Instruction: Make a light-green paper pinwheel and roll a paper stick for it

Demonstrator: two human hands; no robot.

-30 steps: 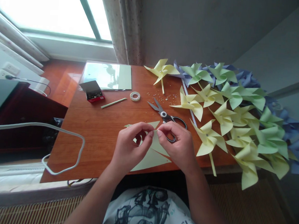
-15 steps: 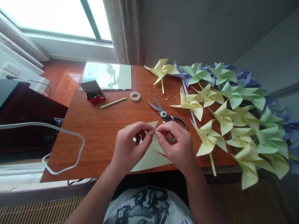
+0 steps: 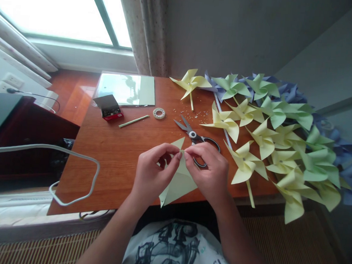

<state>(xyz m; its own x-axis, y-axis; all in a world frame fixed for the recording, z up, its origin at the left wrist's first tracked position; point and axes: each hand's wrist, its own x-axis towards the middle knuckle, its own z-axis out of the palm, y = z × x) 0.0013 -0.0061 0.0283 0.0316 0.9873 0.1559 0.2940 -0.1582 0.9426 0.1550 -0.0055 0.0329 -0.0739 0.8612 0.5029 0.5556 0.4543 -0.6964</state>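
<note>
- Two hands, left hand and right hand, are pinched on a yellow paper at its folded tips.
- Paper is held just above the counter, at its near edge.
- Scissors are seen just behind the right hand.
- Pinwheels are heaped on the right.

Both forearms bare to the frame edge, no sleeves, no watch, no rings or bands on left hand or right hand. Short nails, unpainted. White T-shirt w/ dark scribbly line-art print across chest; partial block lettering at lower right of print.
</note>
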